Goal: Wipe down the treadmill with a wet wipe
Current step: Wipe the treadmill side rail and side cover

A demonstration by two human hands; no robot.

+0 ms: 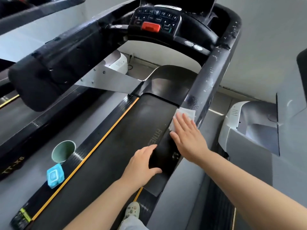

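Your right hand [187, 138] presses a white wipe [184, 114] flat-fingered on the treadmill's [106, 156] right handrail [211, 77]. Your left hand [141, 165] grips the rail's near end, fingers curled. Blue wipe pack [55, 175], green cup [64, 151] sit left.

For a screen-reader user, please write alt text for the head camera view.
A person's right hand presses a white wet wipe flat against the treadmill's right handrail, while the left hand grips the rail's near end. A blue wipe pack and a green cup sit on the left side rail.
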